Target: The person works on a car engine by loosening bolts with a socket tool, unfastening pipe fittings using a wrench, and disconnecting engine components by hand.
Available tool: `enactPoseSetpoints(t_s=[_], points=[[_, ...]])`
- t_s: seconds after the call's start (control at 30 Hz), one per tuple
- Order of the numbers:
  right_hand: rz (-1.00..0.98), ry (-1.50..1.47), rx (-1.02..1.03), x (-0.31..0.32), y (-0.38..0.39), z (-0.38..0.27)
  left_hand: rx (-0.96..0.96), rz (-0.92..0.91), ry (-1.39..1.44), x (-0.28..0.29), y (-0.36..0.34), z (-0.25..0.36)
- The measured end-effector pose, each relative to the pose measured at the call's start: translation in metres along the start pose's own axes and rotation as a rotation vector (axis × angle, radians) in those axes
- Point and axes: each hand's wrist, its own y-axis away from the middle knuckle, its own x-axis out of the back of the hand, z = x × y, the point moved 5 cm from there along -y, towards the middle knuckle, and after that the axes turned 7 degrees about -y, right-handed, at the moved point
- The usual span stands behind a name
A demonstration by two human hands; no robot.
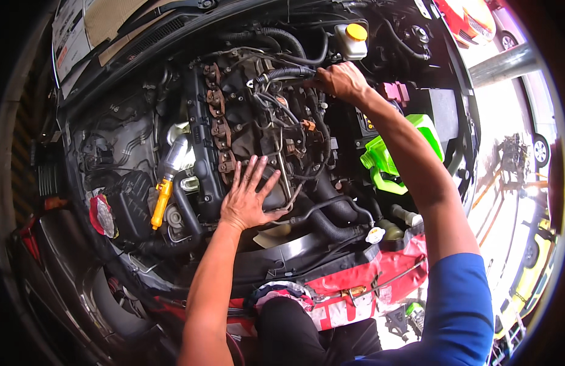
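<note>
Spread flat on the middle front of the car engine (243,131), my left hand (251,198) has its fingers apart and holds nothing. Far to the right of it, my right hand (343,80) is closed at the back of the engine, its fingertips curled down beside the end of a black corrugated conduit (285,74). What the fingers grip is hidden beneath them. Brown ignition coils (216,102) stand in a row left of the hoses and wires. Just behind my right hand sits a white fluid reservoir with a yellow cap (356,32).
A yellow-handled work light (163,201) lies left of the engine. The cut-open green jug (383,161) stands under my right forearm. A red cover (368,274) drapes the front edge, with a rag (279,293) on it. A white radiator cap (375,235) sits at front right.
</note>
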Motion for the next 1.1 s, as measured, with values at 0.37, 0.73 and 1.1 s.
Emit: enactPoseSetpoints(t_s=[0.37,0.73,1.1], points=[[-0.017,-0.014,-0.017,-0.01,0.008,0.003,-0.011,-0.012,0.009,-0.005,-0.001,0.0],[0.1,-0.039,0.058,-0.017,0.018,0.013,0.002,-0.004,-0.001,-0.006,-0.004,0.0],[0.051,-0.009,0.071,-0.014,0.018,0.005,0.002,0.004,0.022,-0.004,-0.002,0.001]])
